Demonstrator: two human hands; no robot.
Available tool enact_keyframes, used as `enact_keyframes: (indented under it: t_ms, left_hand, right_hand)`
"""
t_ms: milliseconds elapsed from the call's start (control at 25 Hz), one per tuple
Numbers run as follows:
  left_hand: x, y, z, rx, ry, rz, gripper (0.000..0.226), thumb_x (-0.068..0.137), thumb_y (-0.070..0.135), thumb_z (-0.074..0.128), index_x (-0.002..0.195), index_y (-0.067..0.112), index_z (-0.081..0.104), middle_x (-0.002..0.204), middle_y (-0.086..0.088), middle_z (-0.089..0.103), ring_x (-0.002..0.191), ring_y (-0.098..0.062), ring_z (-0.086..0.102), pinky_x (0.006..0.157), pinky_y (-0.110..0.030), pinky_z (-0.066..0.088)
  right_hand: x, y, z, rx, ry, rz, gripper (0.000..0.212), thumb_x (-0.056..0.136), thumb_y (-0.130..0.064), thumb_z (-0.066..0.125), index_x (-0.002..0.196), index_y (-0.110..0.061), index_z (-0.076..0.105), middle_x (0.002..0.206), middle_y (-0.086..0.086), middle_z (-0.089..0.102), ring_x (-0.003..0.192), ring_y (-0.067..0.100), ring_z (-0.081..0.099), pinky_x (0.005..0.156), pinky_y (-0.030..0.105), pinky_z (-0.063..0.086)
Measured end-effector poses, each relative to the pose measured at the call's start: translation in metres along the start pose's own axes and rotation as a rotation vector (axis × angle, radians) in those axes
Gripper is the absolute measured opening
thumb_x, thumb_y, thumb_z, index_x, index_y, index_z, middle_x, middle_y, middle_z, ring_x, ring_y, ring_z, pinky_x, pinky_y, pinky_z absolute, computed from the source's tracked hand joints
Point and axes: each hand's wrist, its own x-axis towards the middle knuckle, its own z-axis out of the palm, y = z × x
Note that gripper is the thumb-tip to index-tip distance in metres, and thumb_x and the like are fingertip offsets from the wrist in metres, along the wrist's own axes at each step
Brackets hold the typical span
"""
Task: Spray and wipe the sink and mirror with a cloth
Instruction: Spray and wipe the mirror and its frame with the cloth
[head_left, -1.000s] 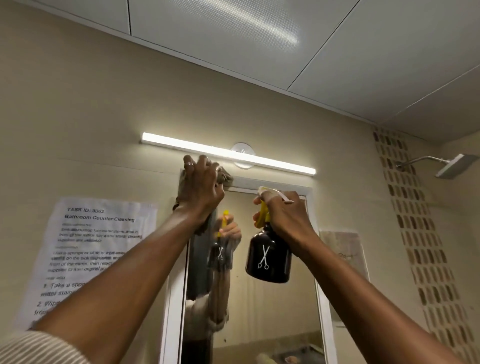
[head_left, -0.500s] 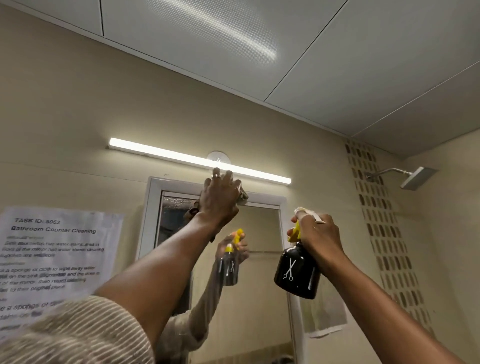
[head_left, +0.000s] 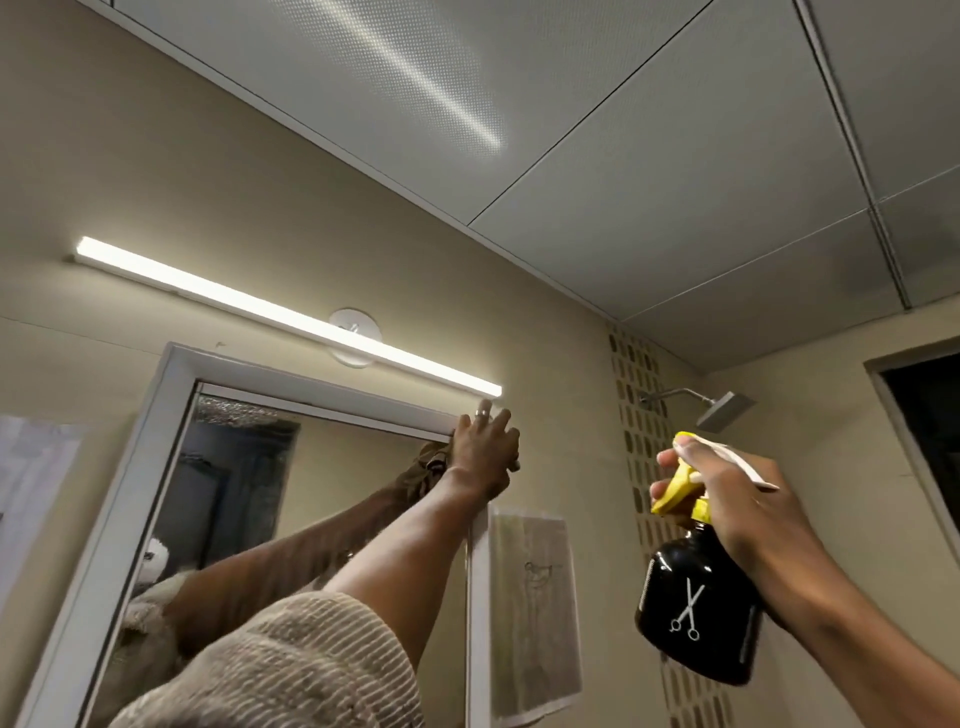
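I see the mirror (head_left: 332, 483) as the largest thing, a tall rectangle of glass in a smooth white frame, its long axis going up and down. My left hand (head_left: 483, 457) lies flat at its top right corner, fingers spread, and it presses a brown crumpled cloth (head_left: 428, 467) against the glass; the cloth shows just below and left of the palm. Above this hand a long light bar (head_left: 285, 317) glows on the beige wall. Well to the right, my right hand (head_left: 737, 499) is closed around the neck of the spray bottle (head_left: 698, 618). The bottle is round, glossy black, hanging upright with its yellow nozzle pointing left toward the mirror. It carries a white scissors sign, no words.
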Motion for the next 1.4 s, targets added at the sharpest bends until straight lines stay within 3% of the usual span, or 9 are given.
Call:
enact_keyframes:
  t_ms: [160, 320, 600, 680, 840, 960, 1160, 1280, 1400]
  left_hand:
    - [-0.002, 0.025, 0.01, -0.07, -0.146, 0.093, 0.037, 0.089, 0.041, 0.07, 0.117, 0.016, 0.069, 0.134, -0.008, 0.058, 0.137, -0.033, 0.036, 0.1, -0.045, 0.043]
    - [-0.035, 0.047, 0.027, -0.148, -0.356, 0.135, 0.054, 0.075, 0.05, 0.082, 0.113, 0.014, 0.067, 0.12, -0.011, 0.065, 0.12, -0.029, 0.05, 0.091, -0.042, 0.05]
    - [-0.128, 0.04, 0.013, -0.25, -0.313, 0.21, 0.027, 0.085, 0.03, 0.067, 0.108, 0.016, 0.066, 0.118, -0.01, 0.062, 0.11, -0.029, 0.057, 0.095, -0.05, 0.049]
    - [-0.148, 0.025, -0.004, -0.322, -0.201, 0.139, 0.019, 0.083, 0.022, 0.063, 0.099, 0.014, 0.069, 0.108, -0.011, 0.065, 0.103, -0.031, 0.06, 0.092, -0.043, 0.049]
    - [-0.185, -0.005, -0.027, -0.457, -0.052, -0.096, 0.023, 0.078, 0.018, 0.062, 0.098, 0.014, 0.073, 0.101, -0.013, 0.067, 0.096, -0.039, 0.062, 0.089, -0.041, 0.045]
    - [-0.217, -0.021, -0.038, -0.502, 0.001, -0.262, 0.02, 0.083, 0.022, 0.061, 0.099, 0.015, 0.072, 0.1, -0.013, 0.067, 0.094, -0.035, 0.059, 0.092, -0.041, 0.04]
    - [-0.29, -0.044, -0.051, -0.513, 0.027, -0.446, 0.025, 0.08, 0.023, 0.063, 0.101, 0.016, 0.074, 0.098, -0.011, 0.065, 0.092, -0.029, 0.058, 0.091, -0.044, 0.048]
    - [-0.338, -0.059, -0.069, -0.449, -0.004, -0.552, 0.034, 0.078, 0.037, 0.057, 0.101, 0.019, 0.074, 0.097, -0.01, 0.066, 0.094, -0.028, 0.059, 0.095, -0.047, 0.045]
    - [-0.398, -0.075, -0.09, -0.338, -0.081, -0.669, 0.033, 0.076, 0.032, 0.052, 0.096, 0.017, 0.073, 0.099, -0.012, 0.066, 0.098, -0.031, 0.059, 0.097, -0.041, 0.037]
  right_hand:
    - [-0.003, -0.002, -0.026, -0.045, 0.005, 0.014, 0.037, 0.095, -0.041, 0.059, 0.081, -0.012, 0.078, 0.072, 0.019, 0.078, 0.082, 0.033, 0.077, 0.082, 0.049, 0.06]
    - [-0.021, -0.007, -0.027, -0.029, -0.081, 0.046, 0.037, 0.098, -0.039, 0.06, 0.088, -0.009, 0.079, 0.076, 0.019, 0.079, 0.085, 0.04, 0.078, 0.09, 0.056, 0.059]
    - [-0.057, -0.003, 0.039, 0.068, -0.182, 0.084, 0.036, 0.1, -0.037, 0.057, 0.089, -0.01, 0.078, 0.075, 0.018, 0.079, 0.08, 0.026, 0.079, 0.082, 0.045, 0.062]
    - [-0.066, -0.002, 0.06, 0.081, -0.149, 0.083, 0.037, 0.1, -0.036, 0.056, 0.088, -0.008, 0.077, 0.078, 0.022, 0.078, 0.069, 0.018, 0.077, 0.075, 0.04, 0.062]
    - [-0.091, 0.006, 0.086, 0.12, -0.115, 0.12, 0.037, 0.095, -0.038, 0.058, 0.081, -0.01, 0.077, 0.071, 0.014, 0.078, 0.075, 0.032, 0.077, 0.076, 0.045, 0.063]
    - [-0.111, 0.012, 0.1, 0.122, -0.152, 0.127, 0.033, 0.094, -0.037, 0.057, 0.082, -0.013, 0.076, 0.069, 0.009, 0.076, 0.07, 0.027, 0.076, 0.074, 0.046, 0.063]
    - [-0.155, 0.014, 0.13, 0.16, -0.266, 0.131, 0.031, 0.091, -0.033, 0.053, 0.09, -0.012, 0.076, 0.072, 0.007, 0.076, 0.076, 0.031, 0.076, 0.072, 0.052, 0.063]
    - [-0.191, 0.016, 0.152, 0.191, -0.361, 0.173, 0.033, 0.083, -0.037, 0.055, 0.085, -0.011, 0.076, 0.072, 0.009, 0.076, 0.07, 0.028, 0.076, 0.067, 0.05, 0.063]
    - [-0.239, 0.02, 0.173, 0.232, -0.423, 0.243, 0.038, 0.081, -0.043, 0.057, 0.08, -0.009, 0.075, 0.072, 0.011, 0.077, 0.073, 0.032, 0.075, 0.072, 0.055, 0.062]
